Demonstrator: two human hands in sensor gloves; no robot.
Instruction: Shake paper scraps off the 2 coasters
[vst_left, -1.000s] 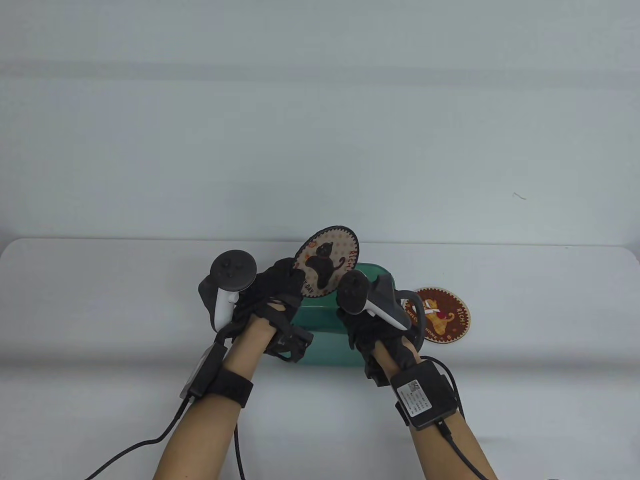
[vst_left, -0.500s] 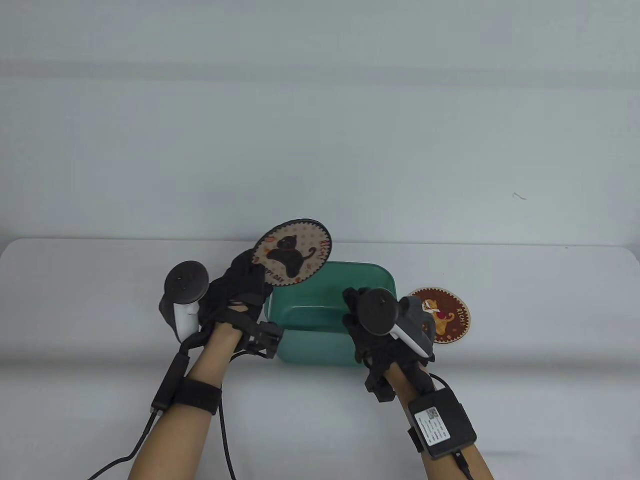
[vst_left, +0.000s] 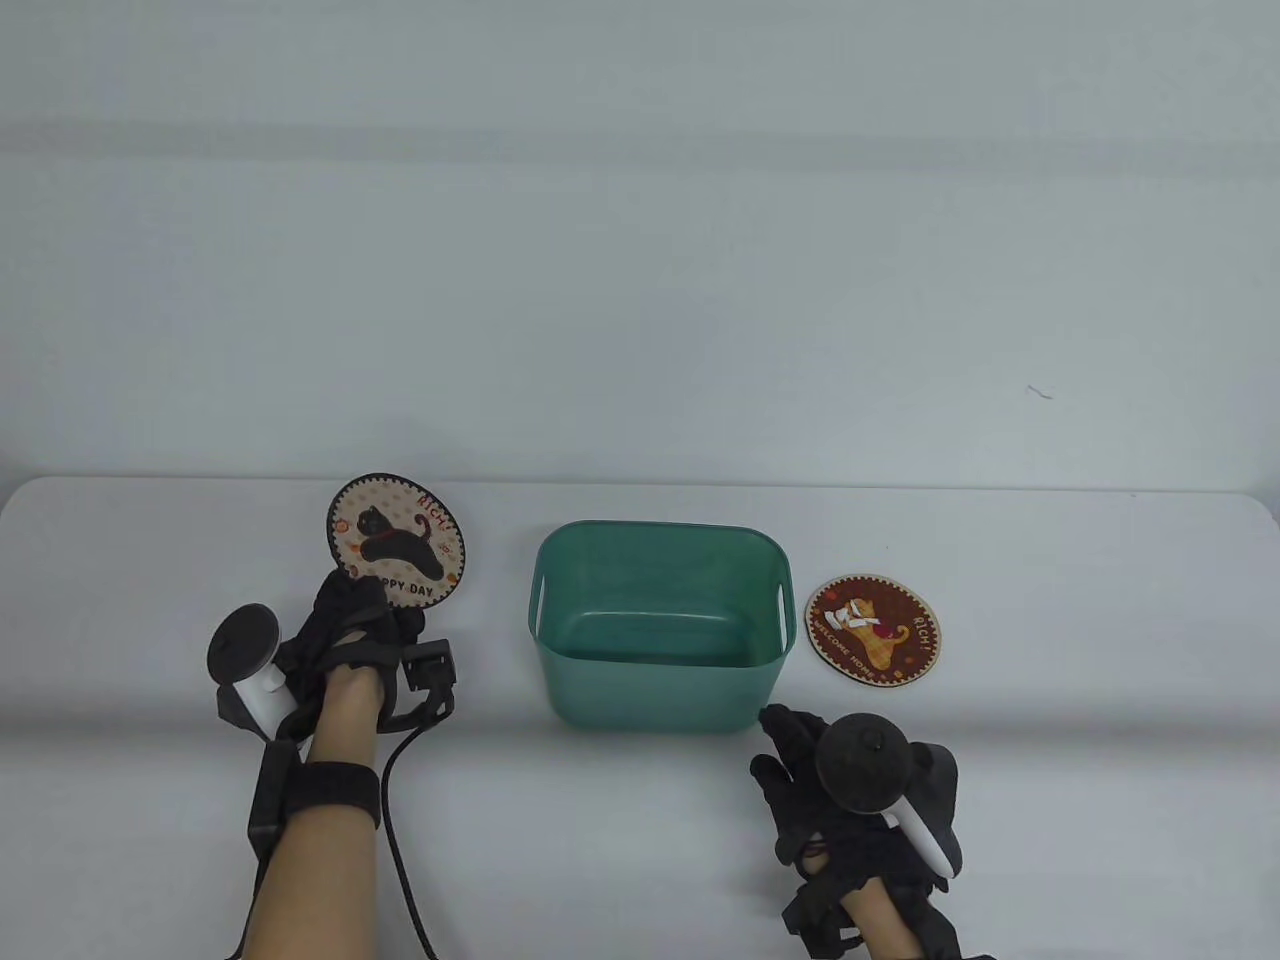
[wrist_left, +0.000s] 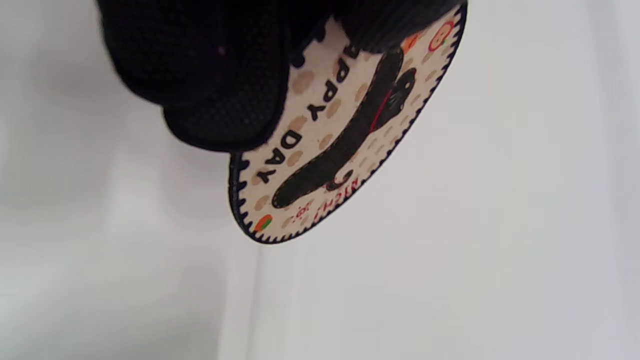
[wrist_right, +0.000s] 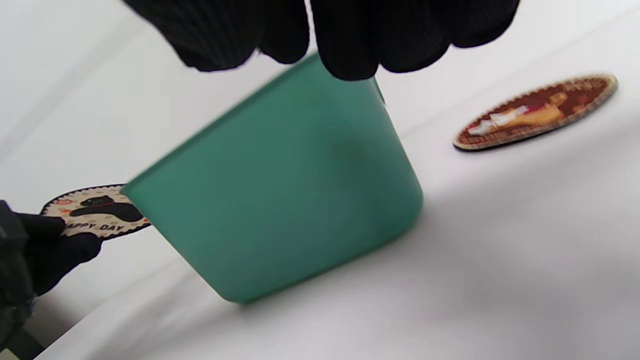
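Note:
My left hand (vst_left: 365, 610) pinches the near edge of a cream coaster (vst_left: 397, 540) with a black cat and "HAPPY DAY", left of the green bin (vst_left: 660, 690). The left wrist view shows the gloved fingers (wrist_left: 225, 85) on the coaster (wrist_left: 345, 135) just above the white table; no scraps show on it. A dark red coaster (vst_left: 874, 628) with an orange cat lies flat right of the bin, white paper scraps (vst_left: 852, 616) on it. My right hand (vst_left: 800, 770) hovers at the bin's near right corner, fingers loosely curled, holding nothing. In the right wrist view its fingertips (wrist_right: 345, 45) hang above the bin (wrist_right: 280, 200).
The bin's floor shows no scraps from the table view. A white table (vst_left: 1050, 780) runs to a far edge against a pale wall. Cables trail from both wrists toward the near edge.
My left hand has carried the black-cat coaster from over the bin leftward and down beside it. My right hand has drawn back from the bin's right side toward the near edge.

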